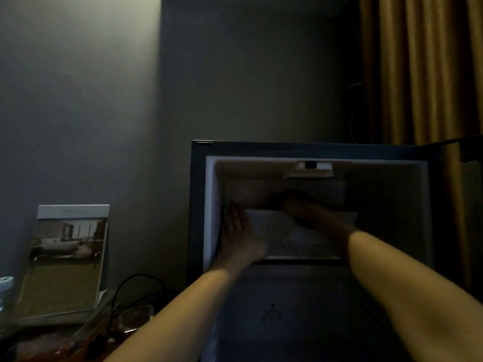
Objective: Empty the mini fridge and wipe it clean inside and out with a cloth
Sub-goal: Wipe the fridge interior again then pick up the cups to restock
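1. The dark-cased mini fridge with a white plastic lining (196,205) stands open at about four o'clock in the view. Its dark door (452,194) is swung out toward three o'clock.
2. The left hand (236,231) lies flat against the lining's left wall, at nine o'clock within the cavity. Its fingers are straight and it holds nothing.
3. The right hand (300,207) reaches deeper, toward twelve o'clock of the cavity, just below the small white lamp housing (311,169). It is dark and smeared, so I cannot tell whether its fingers curl or hold anything.
4. A pale flat sheet (274,231) lies between the two hands (possibly the cloth, possibly a shelf; the light is too dim to decide).
5. At eight o'clock a printed card stand showing a room photograph (70,257) stands upright.
6. Near it, toward seven o'clock, are a looping black cable (136,280) and a clear drinking glass (136,317).
7. A clear bottle with a pale cap (6,282) sits at the left edge.
8. A mustard pleated curtain (418,74) hangs at two o'clock.
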Demonstrator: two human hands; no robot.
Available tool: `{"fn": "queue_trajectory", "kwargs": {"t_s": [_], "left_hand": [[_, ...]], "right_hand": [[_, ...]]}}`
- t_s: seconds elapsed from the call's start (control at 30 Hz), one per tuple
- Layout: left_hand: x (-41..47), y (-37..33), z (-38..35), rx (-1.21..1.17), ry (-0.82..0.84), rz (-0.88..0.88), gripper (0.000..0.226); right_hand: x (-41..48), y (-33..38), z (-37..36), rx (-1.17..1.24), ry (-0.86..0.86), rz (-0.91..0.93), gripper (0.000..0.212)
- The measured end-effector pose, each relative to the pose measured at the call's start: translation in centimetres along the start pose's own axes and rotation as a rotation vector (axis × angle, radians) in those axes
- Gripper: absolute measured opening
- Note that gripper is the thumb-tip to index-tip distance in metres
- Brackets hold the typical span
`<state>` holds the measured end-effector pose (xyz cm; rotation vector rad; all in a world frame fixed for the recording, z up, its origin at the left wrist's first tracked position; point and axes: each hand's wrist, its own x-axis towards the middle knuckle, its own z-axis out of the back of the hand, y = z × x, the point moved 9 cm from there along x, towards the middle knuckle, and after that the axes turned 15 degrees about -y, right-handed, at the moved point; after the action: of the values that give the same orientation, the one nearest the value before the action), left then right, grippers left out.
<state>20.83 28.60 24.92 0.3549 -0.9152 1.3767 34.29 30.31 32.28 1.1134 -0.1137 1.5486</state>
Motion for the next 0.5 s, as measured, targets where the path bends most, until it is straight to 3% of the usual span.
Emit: {"fn": "queue_trajectory", "kwargs": {"t_s": [0.1, 0.17, 0.2, 0.3, 0.37, 0.5], "left_hand": [[0.3, 0.4, 0.3, -0.028, -0.089, 0.099, 0.078], [0.5, 0.7, 0.2, -0.039, -0.062, 0.113, 0.082], [0.6, 0.6, 0.1, -0.037, -0.03, 0.087, 0.086], [0.6, 0.6, -0.1, -0.046, 0.013, 0.066, 0.088], [0.6, 0.6, -0.1, -0.006, 0.007, 0.058, 0.092], [0.1, 0.4, 0.2, -0.011, -0.007, 0.063, 0.093]], "right_hand": [[0.4, 5.2, -5.2, 0.176, 0.118, 0.181, 0.036], [-0.1, 7.3, -6.5, 0.234, 0.126, 0.27, 0.032], [0.3, 7.3, -6.4, 0.25, 0.078, 0.293, 0.03], [1.7, 3.6, -3.1, 0.142, -0.331, 0.269, 0.035], [1.6, 0.6, -1.2, 0.04, -0.448, 0.21, 0.035], [-0.3, 1.9, -1.8, -0.02, -0.263, 0.366, 0.031]]}}
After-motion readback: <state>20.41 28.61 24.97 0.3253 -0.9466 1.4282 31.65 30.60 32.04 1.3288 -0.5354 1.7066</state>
